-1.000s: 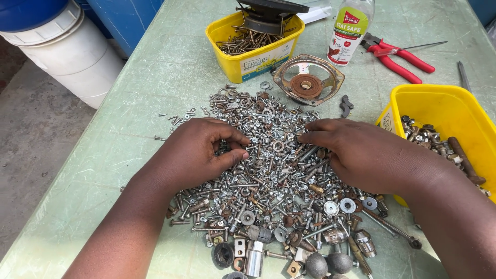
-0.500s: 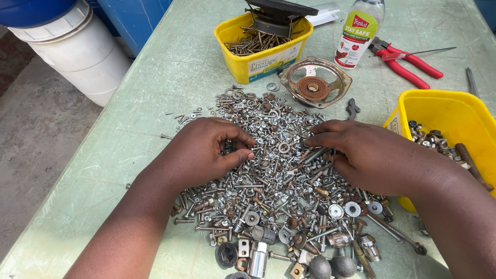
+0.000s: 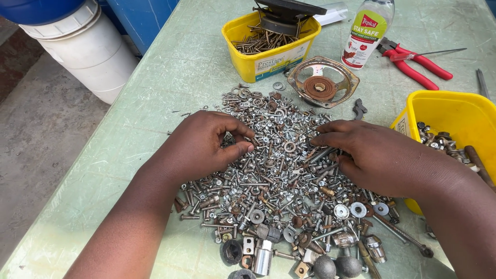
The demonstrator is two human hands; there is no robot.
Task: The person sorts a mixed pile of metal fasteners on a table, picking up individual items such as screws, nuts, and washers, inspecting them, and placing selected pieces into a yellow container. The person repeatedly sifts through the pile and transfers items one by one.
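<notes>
On the pale green tabletop (image 3: 155, 93) a heap of screws, washers and nuts (image 3: 279, 181) lies spread between two yellow tubs. Both hands rest palm down on it: the left hand (image 3: 204, 144) has its fingers (image 3: 238, 150) curled, thumb and forefinger nearly closed over small pieces, though whether they grip one I cannot tell; the right hand (image 3: 377, 155) lies flatter, fingers loosely bent, touching screws. Just beyond the heap sits a rusty speaker frame (image 3: 323, 82)

Single head-worn view, steeply down, close over the green table (image 3: 155, 77).
</notes>
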